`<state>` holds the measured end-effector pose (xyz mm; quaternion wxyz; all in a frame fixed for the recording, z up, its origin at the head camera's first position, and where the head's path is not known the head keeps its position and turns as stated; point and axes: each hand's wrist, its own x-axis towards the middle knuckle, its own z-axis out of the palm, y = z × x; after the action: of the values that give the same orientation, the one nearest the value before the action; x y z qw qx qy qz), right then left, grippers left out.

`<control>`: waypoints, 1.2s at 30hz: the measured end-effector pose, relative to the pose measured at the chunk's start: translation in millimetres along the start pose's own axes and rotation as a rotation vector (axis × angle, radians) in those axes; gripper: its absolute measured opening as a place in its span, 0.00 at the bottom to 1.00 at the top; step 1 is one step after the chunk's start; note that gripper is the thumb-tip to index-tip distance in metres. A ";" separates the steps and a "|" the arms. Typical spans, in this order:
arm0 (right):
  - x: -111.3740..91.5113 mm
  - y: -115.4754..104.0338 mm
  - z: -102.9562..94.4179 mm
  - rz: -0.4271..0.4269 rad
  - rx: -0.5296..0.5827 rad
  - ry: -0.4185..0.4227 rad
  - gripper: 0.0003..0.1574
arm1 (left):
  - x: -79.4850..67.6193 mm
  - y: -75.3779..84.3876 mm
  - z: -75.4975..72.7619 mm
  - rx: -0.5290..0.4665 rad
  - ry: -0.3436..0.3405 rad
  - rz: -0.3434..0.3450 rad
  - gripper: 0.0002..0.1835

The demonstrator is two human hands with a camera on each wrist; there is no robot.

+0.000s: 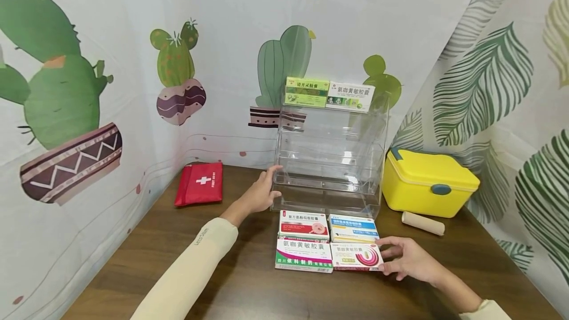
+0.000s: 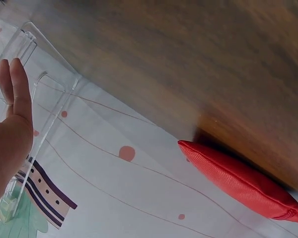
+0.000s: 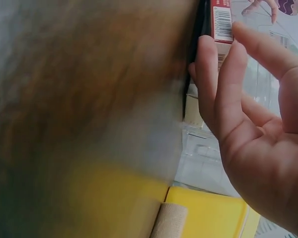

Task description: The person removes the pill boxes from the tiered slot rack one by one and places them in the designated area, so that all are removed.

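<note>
My left hand (image 1: 261,192) rests against the left side of a clear tiered display rack (image 1: 329,162); two straight fingers (image 2: 21,91) lie along its panel in the left wrist view. Lower right, my right hand (image 1: 411,260) touches the right end of a white medicine box with pink arcs (image 1: 355,257); its barcoded end (image 3: 222,24) shows in the right wrist view. Beside that box lies a white, green and purple box (image 1: 304,255). Behind them sit a red-and-white box (image 1: 304,224) and a blue-and-white box (image 1: 353,227).
On the rack's top tier stand a green box (image 1: 306,92) and a white box (image 1: 350,96). A red first aid pouch (image 1: 200,184) lies left. To the right are a yellow case (image 1: 431,181) and a beige roll (image 1: 423,223).
</note>
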<state>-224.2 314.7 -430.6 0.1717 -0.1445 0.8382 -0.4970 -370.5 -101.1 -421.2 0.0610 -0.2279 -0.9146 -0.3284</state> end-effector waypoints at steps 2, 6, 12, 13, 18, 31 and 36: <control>-0.1 -0.2 -0.8 0.001 0.001 -0.004 0.38 | 0.1 -0.1 -0.1 0.003 0.005 0.001 0.44; -0.9 -0.5 -3.5 0.022 0.015 -0.019 0.38 | -0.7 -0.9 -0.3 0.003 -0.004 0.001 0.44; 1.3 -4.0 -6.9 0.031 -0.004 0.014 0.37 | -1.8 -2.2 -1.2 0.003 0.012 -0.001 0.44; 1.7 -5.0 -7.2 0.025 -0.012 0.024 0.37 | -1.7 -2.2 -1.3 0.004 0.013 0.002 0.43; 4.1 -13.1 -6.2 -0.029 -0.051 0.104 0.36 | -1.7 -0.9 -1.2 0.000 -0.005 -0.003 0.43; 16.9 -42.4 -2.0 -0.121 -0.075 0.451 0.28 | -1.1 0.6 0.8 0.008 0.015 0.029 0.45; 25.7 -51.4 -4.8 -0.143 -0.061 0.534 0.26 | -0.1 0.1 0.8 0.007 0.021 0.025 0.45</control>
<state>-245.7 283.9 -386.8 -0.0951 -0.0723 0.8560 -0.5030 -370.3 -100.6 -421.8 0.0756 -0.2355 -0.9122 -0.3267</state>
